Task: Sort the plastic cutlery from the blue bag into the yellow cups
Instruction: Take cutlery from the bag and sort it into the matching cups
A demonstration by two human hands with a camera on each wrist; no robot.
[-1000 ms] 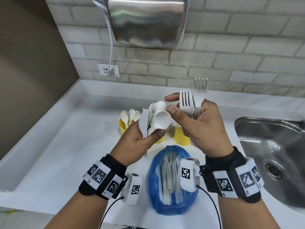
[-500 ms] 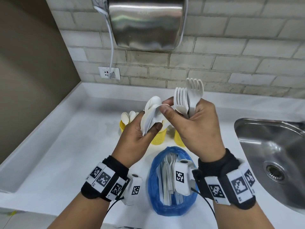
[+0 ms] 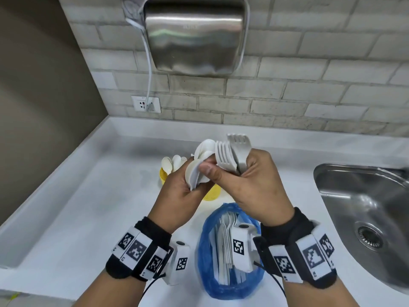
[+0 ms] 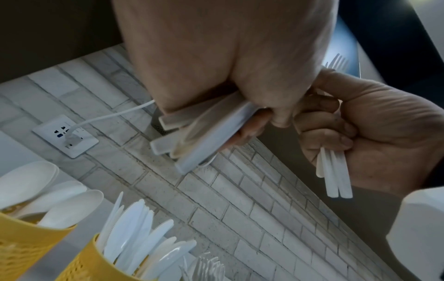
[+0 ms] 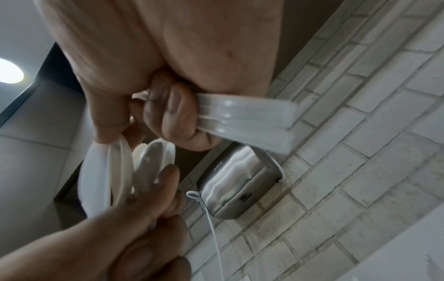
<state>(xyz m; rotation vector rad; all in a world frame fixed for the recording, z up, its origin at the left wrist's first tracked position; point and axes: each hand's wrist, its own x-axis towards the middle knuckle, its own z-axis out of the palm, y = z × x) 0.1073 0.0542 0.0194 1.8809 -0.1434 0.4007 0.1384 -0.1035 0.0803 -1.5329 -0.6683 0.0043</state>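
Observation:
My left hand (image 3: 188, 185) grips a bunch of white plastic spoons and a knife (image 3: 200, 165) above the yellow cups. My right hand (image 3: 241, 180) holds several white forks (image 3: 232, 154) upright in its curled fingers, and its thumb reaches onto the left hand's bunch. The fork handles (image 5: 247, 117) stick out below the right fingers. One yellow cup (image 3: 164, 176) holds spoons, a second yellow cup (image 3: 212, 192) sits half hidden under the hands. In the left wrist view the spoon cup (image 4: 26, 247) and a knife cup (image 4: 96, 266) show. The blue bag (image 3: 230, 253) with more cutlery lies near me.
A steel sink (image 3: 365, 218) is set into the white counter (image 3: 88, 207) at the right. A steel hand dryer (image 3: 194, 36) hangs on the brick wall, its cable plugged into a socket (image 3: 146, 104). A raised counter edge runs along the left.
Both hands have stayed pressed together above the cups. The right thumb has slid over the spoons in the left hand, and the bunch has turned edge-on.

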